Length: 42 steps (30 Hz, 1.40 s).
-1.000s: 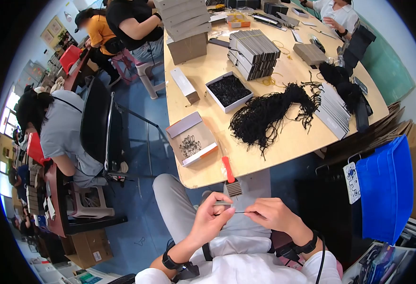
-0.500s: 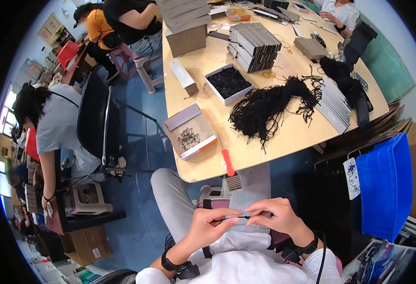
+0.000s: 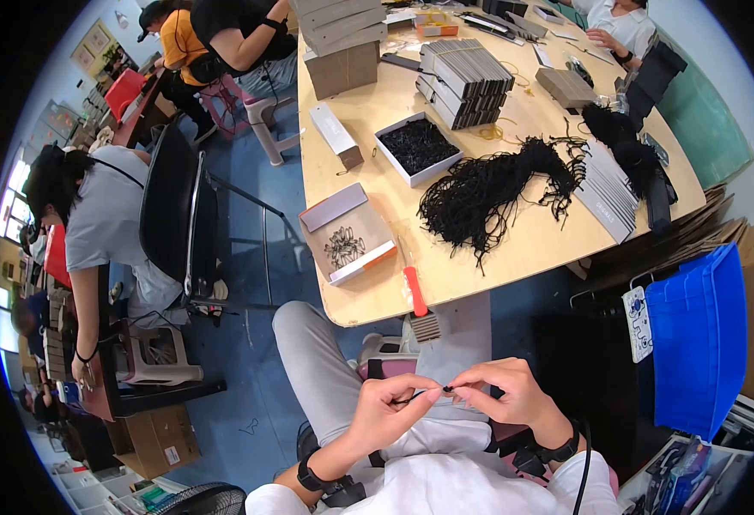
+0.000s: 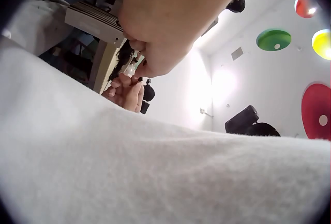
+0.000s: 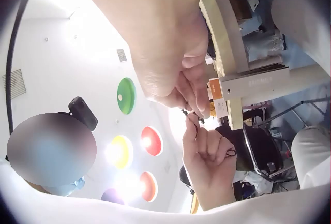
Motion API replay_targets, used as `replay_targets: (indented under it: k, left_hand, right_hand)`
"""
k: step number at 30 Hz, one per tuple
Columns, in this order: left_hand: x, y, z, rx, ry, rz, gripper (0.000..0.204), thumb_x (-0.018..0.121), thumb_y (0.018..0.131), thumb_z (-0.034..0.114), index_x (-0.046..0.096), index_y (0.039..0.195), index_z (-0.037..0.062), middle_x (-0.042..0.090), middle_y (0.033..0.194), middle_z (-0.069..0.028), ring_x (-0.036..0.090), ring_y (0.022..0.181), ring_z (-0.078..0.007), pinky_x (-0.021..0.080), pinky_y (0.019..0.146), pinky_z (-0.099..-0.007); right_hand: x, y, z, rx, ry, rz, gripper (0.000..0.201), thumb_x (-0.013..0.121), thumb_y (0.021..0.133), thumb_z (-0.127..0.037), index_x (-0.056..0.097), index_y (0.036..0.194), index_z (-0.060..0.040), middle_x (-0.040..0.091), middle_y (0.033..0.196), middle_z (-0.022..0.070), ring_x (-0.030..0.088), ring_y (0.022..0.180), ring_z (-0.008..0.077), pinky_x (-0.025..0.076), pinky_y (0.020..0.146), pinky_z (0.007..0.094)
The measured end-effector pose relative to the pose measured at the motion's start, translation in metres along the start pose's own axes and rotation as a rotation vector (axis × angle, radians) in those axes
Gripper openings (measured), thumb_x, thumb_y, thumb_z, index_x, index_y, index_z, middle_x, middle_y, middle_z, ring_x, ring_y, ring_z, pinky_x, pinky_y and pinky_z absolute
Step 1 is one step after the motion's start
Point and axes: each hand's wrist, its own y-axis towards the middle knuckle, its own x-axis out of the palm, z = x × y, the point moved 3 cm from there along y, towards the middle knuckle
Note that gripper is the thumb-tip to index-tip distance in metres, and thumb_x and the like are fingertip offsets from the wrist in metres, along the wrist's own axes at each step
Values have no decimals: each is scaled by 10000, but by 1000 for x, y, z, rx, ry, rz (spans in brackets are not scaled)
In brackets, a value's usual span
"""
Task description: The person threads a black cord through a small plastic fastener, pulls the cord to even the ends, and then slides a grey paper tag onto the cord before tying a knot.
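Above the lap, my two hands meet around a thin black cord (image 3: 447,389). My left hand (image 3: 391,410) pinches it between thumb and index finger, and a small dark loop (image 5: 230,153) of it shows by that hand's curled fingers in the right wrist view. My right hand (image 3: 507,395) pinches the cord from the other side, fingertips close to the left ones. A small dark knot-like bit (image 5: 201,121) shows between the fingertips. Past the hands, at the table's front edge, lies a red-handled item (image 3: 414,292) beside a ridged grey stack (image 3: 426,327).
On the table (image 3: 377,300) are an open box of metal clips (image 3: 345,247), a white box of small black pieces (image 3: 415,148), a heap of black cords (image 3: 480,202) and bundled grey cards (image 3: 465,81). A blue bin (image 3: 699,335) stands at right. Other people sit nearby.
The hands have come closer together; the cord that stretched straight between them now shows only briefly at the fingertips. The left hand's fingers have lowered. At left, a seated person's arm has reached downward.
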Motion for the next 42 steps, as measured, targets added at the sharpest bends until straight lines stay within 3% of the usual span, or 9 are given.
replay_targets:
  k: [3,5,13,20,23,25,31,37,42]
  left_hand:
    - [1,0,0,1,8,-1,103,664,854,55,674,918,-26,452,573,93,307,516,16,193,455,-187]
    - [2,1,-3,12,4,11,132,677,849,111,684,931,7,331,528,81,237,504,-14,162,446,-226]
    - [1,2,-3,-18,5,14,133,672,852,113,681,926,2,335,532,86,240,505,-10,165,448,-221]
    - [2,2,-8,-53,-17,21,134,678,846,114,680,917,0,334,531,91,239,506,-6,164,447,-219]
    - [0,3,-8,-55,6,8,84,668,851,55,671,895,-17,454,582,101,296,515,22,188,454,-186]
    - [1,2,-10,-49,10,14,108,673,848,83,675,905,-8,394,558,98,265,509,9,177,450,-201]
    - [0,1,-5,-42,1,-7,125,679,846,110,680,910,3,332,531,94,240,503,-3,172,444,-214]
    - [-1,-1,-6,-21,14,-40,125,680,844,108,688,908,1,356,532,91,257,502,-2,182,439,-210]
    - [0,-1,-5,4,8,-47,127,678,844,107,692,909,-2,385,535,82,266,499,-4,192,434,-208]
  right_hand:
    - [-1,1,0,-18,-4,3,80,639,807,5,667,879,21,685,737,95,682,637,163,527,563,236]
    - [-1,3,-1,-25,-7,-2,74,632,798,36,668,862,47,686,731,110,688,635,163,533,558,230]
    - [2,-1,8,21,10,-16,94,663,803,-40,657,894,-16,676,710,74,655,578,141,500,525,231]
    - [2,0,8,36,-29,-44,63,644,792,21,656,852,37,685,716,100,677,586,141,492,484,207]
    - [3,1,8,-8,-67,-37,79,653,771,18,658,850,17,688,721,74,610,496,107,456,453,202]
    - [3,1,7,-22,-98,-17,91,659,748,13,652,836,-8,664,679,44,540,445,95,429,432,213]
    - [7,2,7,-122,-231,46,137,674,705,-7,590,805,-50,602,650,44,590,513,166,456,458,264]
    - [7,1,0,-278,-434,117,196,672,616,14,581,770,-68,583,625,27,568,489,179,443,440,270]
    - [6,0,1,-280,-409,144,178,675,626,13,591,762,-66,584,616,32,558,476,172,435,432,269]
